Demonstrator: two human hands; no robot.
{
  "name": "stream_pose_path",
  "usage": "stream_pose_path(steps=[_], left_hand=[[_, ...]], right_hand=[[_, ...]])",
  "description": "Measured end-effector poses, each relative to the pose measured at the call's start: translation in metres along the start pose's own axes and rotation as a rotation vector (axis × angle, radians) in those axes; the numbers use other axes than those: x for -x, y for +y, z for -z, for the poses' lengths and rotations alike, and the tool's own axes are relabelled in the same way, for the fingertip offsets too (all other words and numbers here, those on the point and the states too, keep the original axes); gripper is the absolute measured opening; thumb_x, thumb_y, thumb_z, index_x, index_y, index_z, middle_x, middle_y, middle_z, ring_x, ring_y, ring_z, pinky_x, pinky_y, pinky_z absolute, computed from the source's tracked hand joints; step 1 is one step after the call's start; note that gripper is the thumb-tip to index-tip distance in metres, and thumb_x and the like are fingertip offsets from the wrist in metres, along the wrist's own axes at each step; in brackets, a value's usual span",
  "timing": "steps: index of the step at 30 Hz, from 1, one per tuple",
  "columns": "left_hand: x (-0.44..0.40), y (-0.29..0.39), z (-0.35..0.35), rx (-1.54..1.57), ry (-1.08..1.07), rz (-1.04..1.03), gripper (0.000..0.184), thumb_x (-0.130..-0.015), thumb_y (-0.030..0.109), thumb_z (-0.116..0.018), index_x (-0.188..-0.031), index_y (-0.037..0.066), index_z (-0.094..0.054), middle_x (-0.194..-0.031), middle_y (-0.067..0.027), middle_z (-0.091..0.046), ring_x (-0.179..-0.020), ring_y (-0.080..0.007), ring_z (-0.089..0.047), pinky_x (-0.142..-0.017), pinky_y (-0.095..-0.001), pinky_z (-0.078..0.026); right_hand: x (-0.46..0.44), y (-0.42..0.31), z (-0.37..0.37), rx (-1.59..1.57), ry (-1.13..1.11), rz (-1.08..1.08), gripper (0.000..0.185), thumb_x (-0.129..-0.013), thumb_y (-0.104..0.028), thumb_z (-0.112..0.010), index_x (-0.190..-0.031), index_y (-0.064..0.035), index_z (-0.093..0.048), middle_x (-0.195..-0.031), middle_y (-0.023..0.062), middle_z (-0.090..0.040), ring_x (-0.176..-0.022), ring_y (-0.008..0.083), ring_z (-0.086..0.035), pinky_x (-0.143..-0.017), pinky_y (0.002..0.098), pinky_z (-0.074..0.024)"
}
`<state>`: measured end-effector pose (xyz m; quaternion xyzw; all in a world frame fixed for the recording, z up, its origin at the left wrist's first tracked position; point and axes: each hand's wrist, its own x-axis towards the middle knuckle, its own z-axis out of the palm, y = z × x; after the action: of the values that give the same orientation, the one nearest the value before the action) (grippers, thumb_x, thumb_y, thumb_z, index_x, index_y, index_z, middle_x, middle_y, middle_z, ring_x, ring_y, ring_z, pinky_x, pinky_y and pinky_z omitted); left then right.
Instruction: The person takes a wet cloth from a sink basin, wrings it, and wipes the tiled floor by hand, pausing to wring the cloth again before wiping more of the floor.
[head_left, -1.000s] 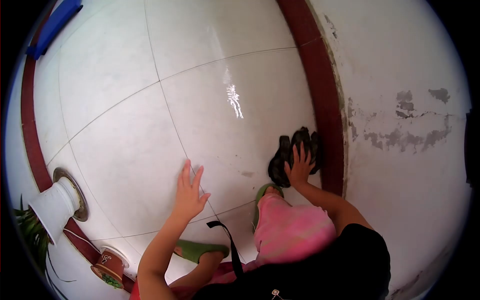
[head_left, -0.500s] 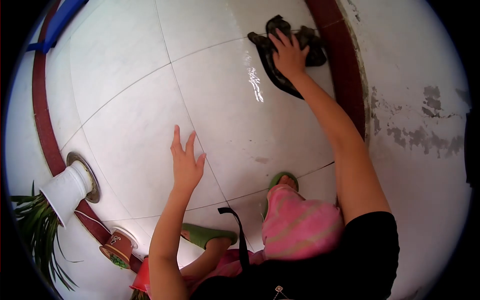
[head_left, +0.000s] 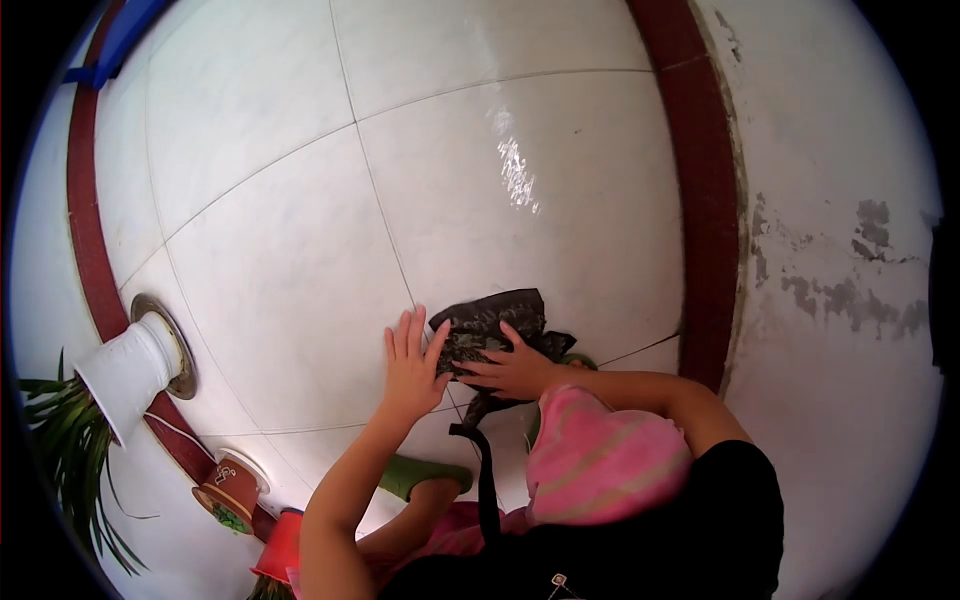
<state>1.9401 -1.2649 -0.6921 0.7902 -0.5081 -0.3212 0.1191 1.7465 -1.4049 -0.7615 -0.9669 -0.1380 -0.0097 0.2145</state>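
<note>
A dark, patterned cloth (head_left: 485,325) lies bunched on the pale tiled floor (head_left: 270,250), close in front of my feet. My right hand (head_left: 520,370) rests flat on top of it with the fingers spread and pointing left. At the cloth's left edge is my left hand (head_left: 410,375), its fingers stretched out and the thumb side against the fabric. Part of the cloth hangs down toward a dark strap (head_left: 485,480). Behind my right hand, a green slipper (head_left: 577,360) is mostly hidden.
A dark red baseboard (head_left: 695,180) and a white wall with peeling paint (head_left: 830,150) run along the right. On the left stand a white pot (head_left: 125,375) with long leaves, a brown pot (head_left: 230,490) and a red pot (head_left: 282,545). Another green slipper (head_left: 425,475) is below.
My right hand has brought the cloth from beside the right baseboard back toward my feet. My left hand has moved slightly right and down, meeting the cloth.
</note>
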Motion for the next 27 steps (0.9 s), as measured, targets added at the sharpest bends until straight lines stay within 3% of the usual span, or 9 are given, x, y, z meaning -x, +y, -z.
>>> stream_pose_path(steps=[3, 7, 11, 14, 17, 22, 23, 25, 27], left_hand=[[0.007, -0.010, -0.002, -0.025, -0.032, -0.076, 0.090, -0.068, 0.019, -0.079, -0.146, 0.017, -0.034, -0.155, -0.0218, -0.013, -0.142, -0.0438, -0.015, -0.111, -0.0628, -0.014], [-0.010, -0.010, 0.037, -0.040, 0.029, -0.078, 0.081, -0.073, 0.016, -0.075, -0.144, 0.013, -0.037, -0.155, -0.0228, -0.013, -0.140, -0.0444, -0.019, -0.111, -0.0610, -0.017], [-0.016, 0.001, 0.098, 0.099, 0.122, -0.136, 0.069, -0.076, 0.012, -0.073, -0.138, 0.008, -0.043, -0.154, -0.0233, -0.015, -0.132, -0.0436, -0.033, -0.105, -0.0506, -0.034], [0.020, 0.028, 0.167, 0.319, -0.020, -0.067, 0.058, -0.078, 0.011, -0.070, -0.132, 0.006, -0.049, -0.149, -0.0206, -0.029, -0.123, -0.0381, -0.047, -0.097, -0.0432, -0.044], [0.078, 0.058, 0.215, 0.409, -0.073, -0.037, 0.050, -0.080, 0.013, -0.069, -0.128, 0.005, -0.053, -0.138, -0.0182, -0.047, -0.116, -0.0331, -0.055, -0.093, -0.0388, -0.048], [0.151, 0.086, 0.166, 0.661, -0.071, 0.328, 0.045, -0.086, 0.021, -0.065, -0.126, 0.004, -0.055, -0.130, -0.0185, -0.052, -0.118, -0.0354, -0.052, -0.097, -0.0409, -0.045], [0.154, 0.098, 0.163, 0.493, -0.155, 0.357, 0.045, -0.085, 0.021, -0.066, -0.126, 0.005, -0.055, -0.128, -0.0171, -0.053, -0.115, -0.0353, -0.053, -0.097, -0.0421, -0.044], [0.161, 0.101, 0.157, 0.260, -0.175, 0.005, 0.047, -0.084, 0.021, -0.066, -0.127, 0.006, -0.054, -0.129, -0.0145, -0.053, -0.104, -0.0333, -0.056, -0.089, -0.0407, -0.047], [0.166, 0.121, 0.165, 0.367, -0.151, 0.022, 0.047, -0.083, 0.023, -0.067, -0.127, 0.008, -0.055, -0.129, -0.0141, -0.053, -0.105, -0.0331, -0.055, -0.092, -0.0423, -0.045]], right_hand=[[-0.029, 0.051, 0.041, 0.054, -0.064, -0.169, 0.070, -0.069, -0.051, -0.074, -0.133, -0.0351, -0.050, -0.147, -0.0086, -0.038, -0.127, 0.0223, -0.042, -0.098, 0.0762, -0.0195], [-0.071, 0.160, 0.101, 0.261, 0.172, -0.591, 0.058, -0.080, -0.048, -0.065, -0.134, -0.0308, -0.051, -0.150, -0.0039, -0.035, -0.137, 0.0312, -0.028, -0.096, 0.0802, -0.0192], [-0.035, 0.226, 0.135, 0.394, 0.210, -1.109, 0.054, -0.093, -0.044, -0.055, -0.142, -0.0238, -0.043, -0.155, 0.0000, -0.026, -0.140, 0.0342, -0.023, -0.101, 0.0761, -0.0162], [0.031, 0.196, 0.126, 0.286, 0.165, -1.445, 0.058, -0.095, -0.047, -0.051, -0.146, -0.0227, -0.037, -0.158, 0.0017, -0.019, -0.139, 0.0379, -0.025, -0.100, 0.0735, -0.0211], [0.087, 0.113, 0.087, 0.313, 0.127, -1.568, 0.055, -0.097, -0.039, -0.051, -0.147, -0.0199, -0.035, -0.158, 0.0025, -0.020, -0.134, 0.0399, -0.031, -0.099, 0.0691, -0.0265], [0.131, 0.019, 0.018, 0.429, 0.116, -1.753, 0.053, -0.092, -0.023, -0.060, -0.141, -0.0147, -0.041, -0.150, 0.0086, -0.030, -0.121, 0.0400, -0.039, -0.091, 0.0594, -0.0371], [0.129, 0.010, 0.027, 0.414, 0.113, -1.741, 0.054, -0.090, -0.019, -0.064, -0.139, -0.0124, -0.043, -0.147, 0.0093, -0.033, -0.118, 0.0394, -0.041, -0.090, 0.0573, -0.0392], [0.125, 0.019, 0.046, 0.381, 0.032, -1.775, 0.054, -0.084, -0.011, -0.068, -0.134, -0.0094, -0.046, -0.142, 0.0121, -0.037, -0.115, 0.0401, -0.044, -0.090, 0.0517, -0.0432], [0.122, 0.025, 0.070, 0.050, 0.031, -1.867, 0.052, -0.084, -0.010, -0.067, -0.133, -0.0072, -0.048, -0.138, 0.0154, -0.039, -0.114, 0.0398, -0.047, -0.093, 0.0483, -0.0446]])
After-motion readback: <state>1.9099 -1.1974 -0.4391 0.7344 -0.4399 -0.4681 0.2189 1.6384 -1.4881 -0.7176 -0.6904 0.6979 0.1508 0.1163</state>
